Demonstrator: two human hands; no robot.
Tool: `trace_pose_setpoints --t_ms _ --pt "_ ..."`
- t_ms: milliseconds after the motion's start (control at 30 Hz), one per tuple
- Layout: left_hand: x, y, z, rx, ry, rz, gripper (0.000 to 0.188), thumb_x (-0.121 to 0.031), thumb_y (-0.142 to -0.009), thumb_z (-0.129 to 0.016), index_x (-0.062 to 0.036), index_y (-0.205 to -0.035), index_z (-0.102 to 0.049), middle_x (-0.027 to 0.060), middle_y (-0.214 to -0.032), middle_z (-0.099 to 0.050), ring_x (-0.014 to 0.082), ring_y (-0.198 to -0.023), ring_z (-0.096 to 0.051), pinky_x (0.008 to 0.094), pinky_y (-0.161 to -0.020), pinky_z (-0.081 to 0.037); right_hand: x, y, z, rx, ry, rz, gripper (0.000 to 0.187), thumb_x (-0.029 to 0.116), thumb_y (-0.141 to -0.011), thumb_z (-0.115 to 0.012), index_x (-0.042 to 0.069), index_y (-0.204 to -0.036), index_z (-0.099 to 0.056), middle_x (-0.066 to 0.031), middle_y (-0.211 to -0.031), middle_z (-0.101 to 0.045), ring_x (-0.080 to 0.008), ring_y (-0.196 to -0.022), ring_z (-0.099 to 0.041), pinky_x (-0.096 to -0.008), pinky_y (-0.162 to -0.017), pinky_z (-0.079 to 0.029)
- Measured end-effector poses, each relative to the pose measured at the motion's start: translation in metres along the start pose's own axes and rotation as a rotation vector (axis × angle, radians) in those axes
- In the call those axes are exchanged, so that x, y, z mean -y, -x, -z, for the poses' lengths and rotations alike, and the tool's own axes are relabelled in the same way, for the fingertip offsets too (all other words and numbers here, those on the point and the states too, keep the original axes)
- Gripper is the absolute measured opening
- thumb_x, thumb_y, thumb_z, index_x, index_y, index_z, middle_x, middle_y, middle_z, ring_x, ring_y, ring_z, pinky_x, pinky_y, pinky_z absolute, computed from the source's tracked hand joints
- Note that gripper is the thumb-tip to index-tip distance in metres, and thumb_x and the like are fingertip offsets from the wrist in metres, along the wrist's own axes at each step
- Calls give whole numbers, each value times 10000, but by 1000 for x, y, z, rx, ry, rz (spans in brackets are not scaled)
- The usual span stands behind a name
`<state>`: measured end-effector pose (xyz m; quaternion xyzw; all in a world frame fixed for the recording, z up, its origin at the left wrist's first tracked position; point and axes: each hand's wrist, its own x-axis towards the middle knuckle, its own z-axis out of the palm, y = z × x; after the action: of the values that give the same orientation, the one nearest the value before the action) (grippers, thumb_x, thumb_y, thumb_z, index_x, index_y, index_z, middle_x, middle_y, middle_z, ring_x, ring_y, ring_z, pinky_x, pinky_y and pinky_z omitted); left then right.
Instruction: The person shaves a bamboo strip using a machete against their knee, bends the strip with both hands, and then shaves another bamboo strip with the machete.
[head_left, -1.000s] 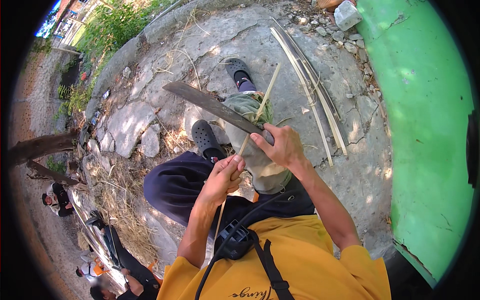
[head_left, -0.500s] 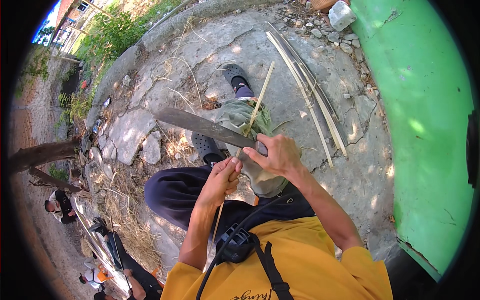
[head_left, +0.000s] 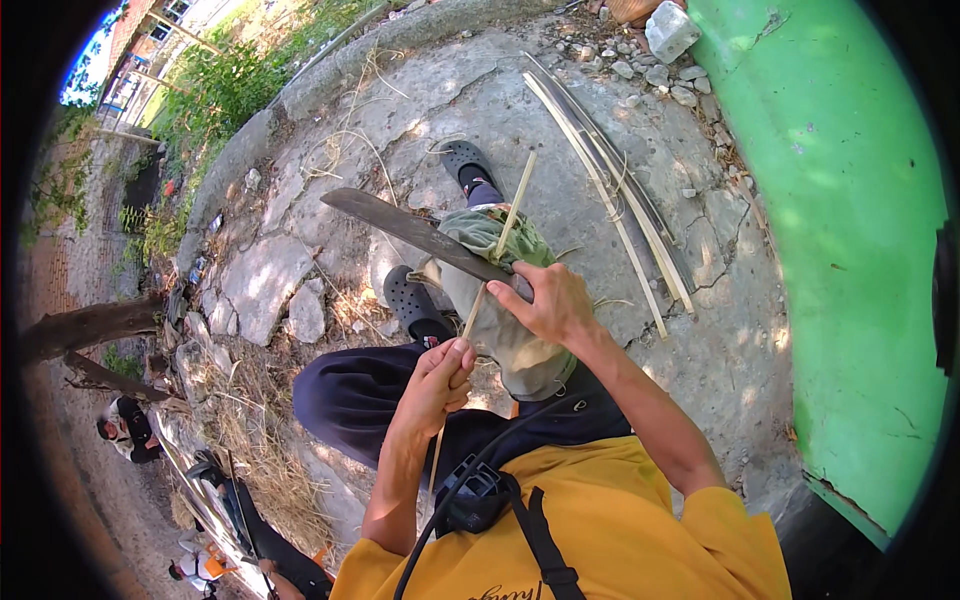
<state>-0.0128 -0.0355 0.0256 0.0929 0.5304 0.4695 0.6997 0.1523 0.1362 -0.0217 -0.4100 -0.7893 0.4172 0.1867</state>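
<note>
My right hand (head_left: 552, 303) is closed round the grip end of a machete (head_left: 415, 233), its dark blade reaching out to the left. A thin pale strip, which looks like bamboo, (head_left: 516, 203) crosses beneath the blade close to my right hand. Nearer my body, my left hand (head_left: 436, 385) pinches that same strip, and its tail hangs down past my wrist. Under the blade and strip, a grey-green cloth (head_left: 520, 350) covers my right leg. The machete's handle is mostly hidden by my right fingers.
Several pale and dark strips (head_left: 618, 190) lie on the cracked concrete (head_left: 440, 90) ahead to the right. A green wall (head_left: 830, 220) bounds the right side. Dry straw (head_left: 265, 450) and broken slabs (head_left: 262, 280) are at left, with people (head_left: 130, 430) farther off.
My left hand has moved back toward my body with the strip, so more of it shows between hand and blade. My right hand and the machete stay nearly in place.
</note>
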Motion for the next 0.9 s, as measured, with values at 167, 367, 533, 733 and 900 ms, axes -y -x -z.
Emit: trace_pose_setpoints --t_ms 167,367,533,733,900 --pt "1 -12 3 7 -29 -29 312 -346 -1170 -469 -144 -937 -517 -116 -656 -258 10 -477 -198 221 -422 -163 7 9 -1 63 121 93 637 662 -928 -670 32 -880 -756 -198 -602 -653 -415 -642 -721 -512 -625 -567" --pt "2 -15 -4 -6 -111 -76 311 -350 -1165 -485 -143 -936 -523 -116 -653 -279 8 -477 -210 219 -429 -185 -1 9 -5 19 57 63 647 676 -930 -656 42 -835 -743 -207 -607 -654 -429 -637 -713 -516 -621 -564" --pt "0 -23 -5 -66 -124 -64 314 -347 -1158 -504 -135 -928 -531 -106 -652 -296 10 -483 -225 223 -431 -205 11 12 1 47 122 86 582 594 -932 -691 24 -813 -709 -203 -579 -609 -431 -616 -681 -502 -608 -530" --pt "3 -15 -6 -52 -168 -87 319 -348 -1159 -496 -135 -924 -531 -110 -640 -276 19 -480 -225 233 -431 -198 5 6 1 -43 26 48 623 644 -931 -676 34 -816 -732 -193 -589 -646 -425 -628 -713 -502 -602 -561" --pt "1 -24 -7 -44 -130 -83 333 -350 -1162 -484 -138 -910 -531 -116 -630 -256 24 -472 -209 240 -431 -198 5 0 7 113 102 72 624 639 -927 -681 28 -812 -728 -194 -603 -659 -422 -640 -724 -507 -606 -566"
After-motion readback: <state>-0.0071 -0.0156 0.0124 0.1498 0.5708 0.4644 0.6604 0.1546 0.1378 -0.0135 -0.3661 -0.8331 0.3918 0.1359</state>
